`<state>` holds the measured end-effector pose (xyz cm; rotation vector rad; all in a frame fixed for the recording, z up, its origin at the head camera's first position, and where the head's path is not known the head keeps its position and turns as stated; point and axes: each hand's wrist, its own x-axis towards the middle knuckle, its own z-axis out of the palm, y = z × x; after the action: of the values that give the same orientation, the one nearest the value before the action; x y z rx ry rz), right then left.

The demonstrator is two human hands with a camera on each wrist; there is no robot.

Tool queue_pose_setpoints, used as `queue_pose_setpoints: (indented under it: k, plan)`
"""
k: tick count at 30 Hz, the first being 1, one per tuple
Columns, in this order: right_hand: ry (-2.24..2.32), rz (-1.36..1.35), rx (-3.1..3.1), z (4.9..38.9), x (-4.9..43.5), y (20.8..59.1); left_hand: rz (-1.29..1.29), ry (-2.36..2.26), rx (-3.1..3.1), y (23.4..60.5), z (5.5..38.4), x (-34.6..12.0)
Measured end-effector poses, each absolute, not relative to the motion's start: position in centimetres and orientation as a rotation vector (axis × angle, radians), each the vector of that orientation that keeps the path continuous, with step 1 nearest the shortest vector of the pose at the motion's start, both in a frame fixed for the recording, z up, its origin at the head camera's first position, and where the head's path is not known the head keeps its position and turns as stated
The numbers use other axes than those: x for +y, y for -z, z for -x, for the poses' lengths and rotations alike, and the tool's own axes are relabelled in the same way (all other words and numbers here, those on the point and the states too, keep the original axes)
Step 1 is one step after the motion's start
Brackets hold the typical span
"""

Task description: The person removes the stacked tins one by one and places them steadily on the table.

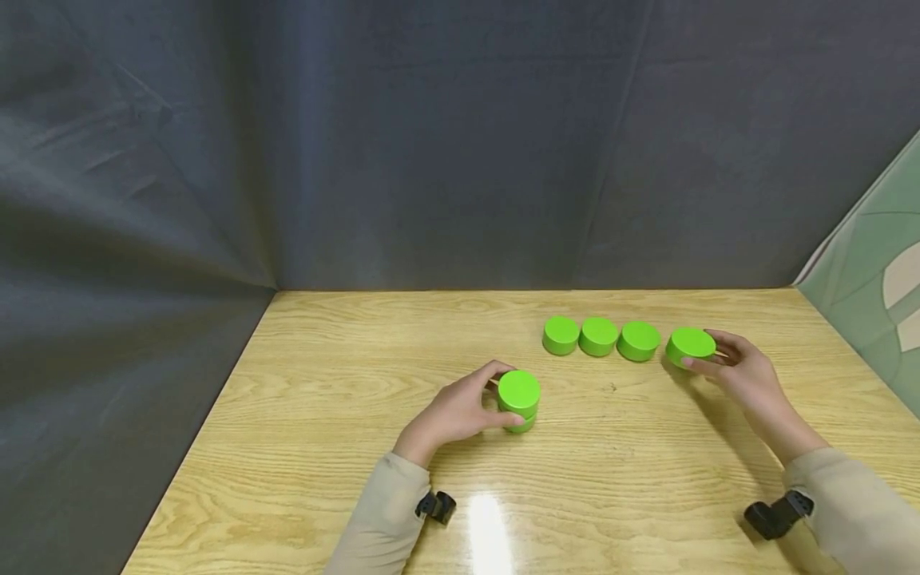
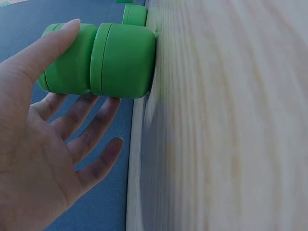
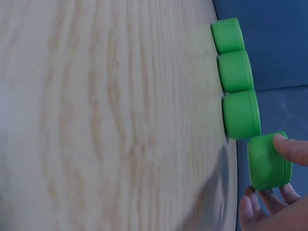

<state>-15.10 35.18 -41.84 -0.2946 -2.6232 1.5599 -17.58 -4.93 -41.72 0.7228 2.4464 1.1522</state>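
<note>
Two round green lidded tins are stacked near the middle of the table. My left hand (image 1: 460, 407) grips the upper tin (image 1: 519, 389), thumb on the near side and fingers behind. The lower tin (image 2: 124, 60) stands on the wood directly under it. Toward the right, my right hand (image 1: 747, 374) pinches another green tin (image 3: 267, 161) between thumb and fingers. That tin is lifted off the table, its shadow falling on the wood. Just left of it stands a row of three matching tins, the nearest (image 1: 638, 341) closest to the held one.
The wooden table (image 1: 302, 447) has a dark grey curtain (image 1: 446, 160) along its back and left side. A green patterned panel (image 1: 877, 271) borders the right edge. A small black wrist camera (image 1: 436, 506) sits on the left sleeve, another (image 1: 779, 515) on the right.
</note>
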Motion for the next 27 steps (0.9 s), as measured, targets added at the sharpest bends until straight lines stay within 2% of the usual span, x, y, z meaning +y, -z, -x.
queue_pose_setpoints:
  k: [13, 27]
  plan:
    - [-1.493, 0.384, -2.677, 16.8, 35.6, 42.6, -0.708, -1.132, 2.462, 41.7, 17.5, -4.9]
    - [-1.439, 0.356, -2.729, 17.5, 35.4, 42.9, -0.714, -1.095, 2.484, 41.6, 17.5, -4.7]
